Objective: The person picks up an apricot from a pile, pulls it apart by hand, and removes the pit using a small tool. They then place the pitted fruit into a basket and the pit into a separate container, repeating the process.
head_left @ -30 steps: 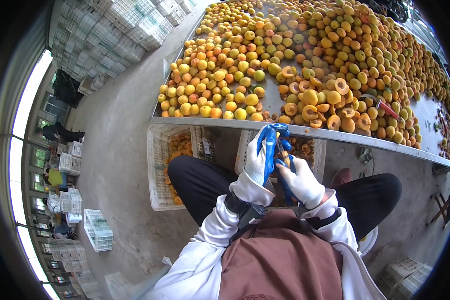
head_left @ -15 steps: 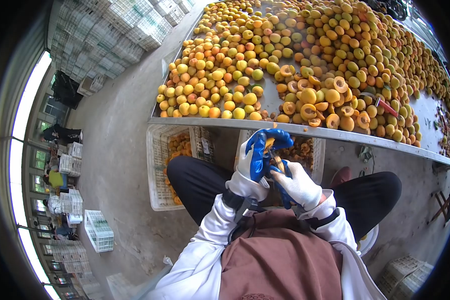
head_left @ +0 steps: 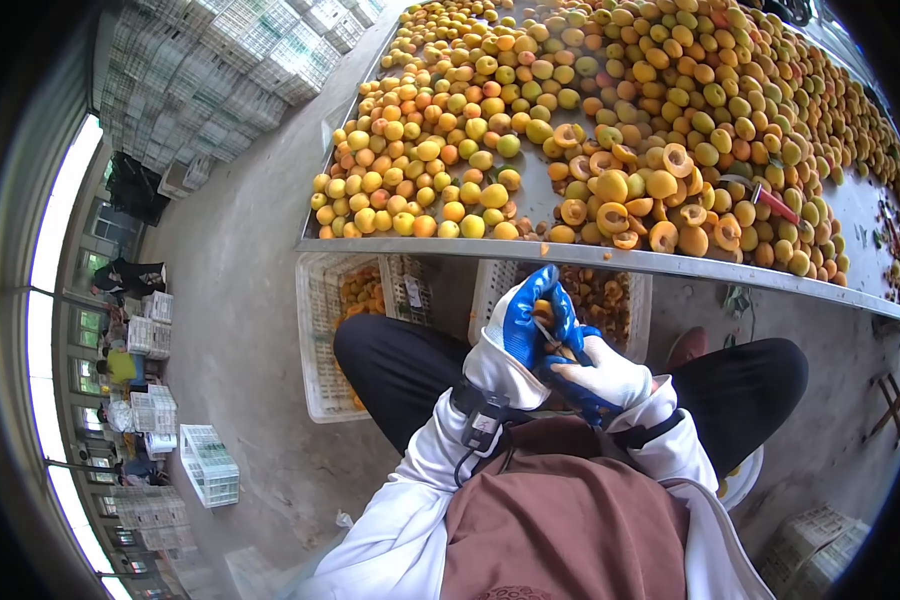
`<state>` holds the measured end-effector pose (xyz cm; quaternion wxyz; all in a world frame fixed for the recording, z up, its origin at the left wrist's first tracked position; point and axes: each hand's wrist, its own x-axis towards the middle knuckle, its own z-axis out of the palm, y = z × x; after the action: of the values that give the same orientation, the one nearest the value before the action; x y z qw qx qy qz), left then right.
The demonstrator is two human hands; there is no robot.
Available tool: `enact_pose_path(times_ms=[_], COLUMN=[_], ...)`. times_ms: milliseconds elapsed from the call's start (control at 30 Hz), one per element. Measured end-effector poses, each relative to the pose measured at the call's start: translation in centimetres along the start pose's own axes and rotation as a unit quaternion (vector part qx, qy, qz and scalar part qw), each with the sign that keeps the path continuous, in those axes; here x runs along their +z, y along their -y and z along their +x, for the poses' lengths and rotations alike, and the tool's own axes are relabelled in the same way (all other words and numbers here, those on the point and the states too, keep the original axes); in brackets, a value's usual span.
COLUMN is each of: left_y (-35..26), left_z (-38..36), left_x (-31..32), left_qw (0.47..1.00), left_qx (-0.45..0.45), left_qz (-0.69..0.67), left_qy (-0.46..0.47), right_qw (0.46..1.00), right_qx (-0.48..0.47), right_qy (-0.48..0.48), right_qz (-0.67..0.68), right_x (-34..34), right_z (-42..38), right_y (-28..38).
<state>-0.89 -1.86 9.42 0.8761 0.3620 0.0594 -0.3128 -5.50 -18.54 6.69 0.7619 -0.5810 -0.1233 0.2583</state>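
Note:
Close together in front of my lap, just below the table edge, are my two hands in white gloves with blue coated palms. My left hand is closed around an apricot, mostly covered by the fingers. In my right hand is a small knife with a tan handle, its tip held against the fruit; the blade is largely hidden. Beneath the hands stands a white crate with brownish apricot pieces. Whole apricots and halved ones lie on the metal table.
A red-handled tool rests among the apricots. Another crate with orange fruit pieces stands by my left knee. Stacked crates fill the far left, and a single crate sits on the floor. People work by the windows.
My left fingers have folded down over the apricot, and my right hand has turned and closed in against it. The knife now shows less.

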Motion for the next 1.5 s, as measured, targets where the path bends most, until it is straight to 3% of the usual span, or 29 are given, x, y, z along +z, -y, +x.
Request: enact_pose_path(times_ms=[67, 100, 133, 200, 267, 333, 400, 433, 467, 533, 567, 600, 667, 700, 733, 800, 867, 933, 1000, 1067, 1133, 1233, 1300, 1333, 1400, 1433, 1467, 1500], left_y=[0.5, 0.7, 0.7, 0.3, -0.6, -1.4, -2.1, -3.3, -5.0, -8.5, -10.5, -12.5, -15.8, -15.9, -16.1, -15.3, -13.2, -10.9, -9.0, -7.4, -7.2, -7.3, -7.3, -7.4, -7.9, -8.1, -8.8, -8.3], left_z=[0.1, -0.1, 0.0, 0.5, 0.7, 1.5, 2.7, 2.4, 1.6, -0.9, -2.1, -3.5, -6.5, -6.7, -6.1, -3.4, 1.1, 5.5, 9.4, 12.4, 14.8, 15.7, 16.2, 16.4, 16.2, 13.9, 11.5, 9.7], left_x=[-0.3, 0.2, 0.6, 1.8, 3.6, 3.1, -0.1, -1.3, -2.5, -4.7, -7.3, -9.9, -11.7, -10.8, -10.1, -7.7, -3.1, 0.4, 2.5, 2.5, 4.6, 4.2, 3.0, 1.9, -0.3, 0.0, 0.2, 0.5], left_qw=[0.999, 0.975, 0.975, 0.995, 0.994, 0.989, 0.935, 0.902, 0.864, 0.739, 0.631, 0.507, 0.147, 0.104, 0.101, 0.318, 0.399, 0.385, 0.391, 0.303, 0.317, 0.326, 0.393, 0.393, 0.62, 0.827, 0.922, 0.948], left_qx=[0.005, 0.082, 0.079, -0.027, 0.0, 0.03, 0.213, 0.257, 0.299, 0.334, 0.324, 0.307, 0.184, 0.163, 0.165, 0.292, 0.255, 0.256, 0.185, 0.194, 0.031, 0.009, 0.04, 0.042, 0.099, 0.067, 0.042, 0.078], left_qz=[0.045, 0.205, 0.207, -0.036, 0.021, 0.078, 0.249, 0.309, 0.367, 0.483, 0.576, 0.653, 0.874, 0.875, 0.877, 0.828, 0.834, 0.874, 0.899, 0.933, 0.948, 0.945, 0.916, 0.915, 0.764, 0.546, 0.383, 0.309], left_qy=[-0.014, -0.009, -0.009, -0.086, -0.105, -0.125, -0.137, -0.157, -0.174, -0.331, -0.406, -0.471, -0.424, -0.443, -0.441, -0.358, -0.282, -0.149, -0.07, -0.004, -0.007, -0.019, -0.072, -0.075, -0.147, -0.111, -0.03, 0.004], right_qw=[0.999, 0.999, 0.999, 0.998, 0.984, 0.98, 0.994, 0.982, 0.982, 0.902, 0.904, 0.913, 0.93, 0.927, 0.927, 0.912, 0.911, 0.906, 0.901, 0.896, 0.891, 0.888, 0.893, 0.898, 0.909, 0.919, 0.92, 0.923], right_qx=[0.015, 0.014, 0.01, 0.006, 0.102, 0.102, 0.098, 0.113, 0.111, 0.132, 0.129, 0.114, 0.084, 0.093, 0.091, 0.1, 0.097, 0.111, 0.114, 0.115, 0.137, 0.133, 0.124, 0.115, 0.085, 0.056, 0.056, 0.026], right_qy=[0.045, 0.044, 0.051, 0.057, 0.127, 0.117, 0.048, -0.044, -0.044, -0.25, -0.249, -0.238, -0.219, -0.213, -0.216, -0.198, -0.197, -0.209, -0.223, -0.237, -0.239, -0.239, -0.247, -0.253, -0.264, -0.276, -0.272, -0.288], right_qz=[-0.024, -0.021, -0.011, 0.0, 0.074, 0.123, -0.005, -0.146, -0.146, -0.325, -0.323, -0.31, -0.284, -0.295, -0.292, -0.345, -0.349, -0.35, -0.355, -0.359, -0.36, -0.37, -0.356, -0.342, -0.311, -0.276, -0.277, -0.254], right_x=[-1.1, -1.4, -1.7, -2.8, -4.1, -4.2, -4.8, -4.0, -3.9, -3.7, -3.6, -3.5, -3.3, -3.1, -2.9, -2.6, -2.6, -2.6, -2.9, -3.3, -3.6, -3.8, -3.7, -3.6, -3.1, -2.8, -2.5, -2.2], right_z=[-0.4, -0.5, -0.5, -0.8, -1.3, -1.6, -1.2, -0.7, -0.6, -0.2, -0.1, -0.1, 0.0, 0.1, 0.3, 0.6, 0.7, 0.6, 0.3, 0.1, 0.0, -0.5, -0.7, -0.8, -1.2, -1.4, -1.5, -1.4], right_y=[-0.4, -0.6, -1.0, -2.0, -3.1, -2.0, -2.8, -2.3, -3.2, -5.6, -5.5, -5.1, -4.3, -4.3, -4.3, -4.7, -5.1, -4.8, -5.2, -5.7, -6.2, -6.3, -5.9, -5.6, -4.2, -3.4, -2.7, -2.1])
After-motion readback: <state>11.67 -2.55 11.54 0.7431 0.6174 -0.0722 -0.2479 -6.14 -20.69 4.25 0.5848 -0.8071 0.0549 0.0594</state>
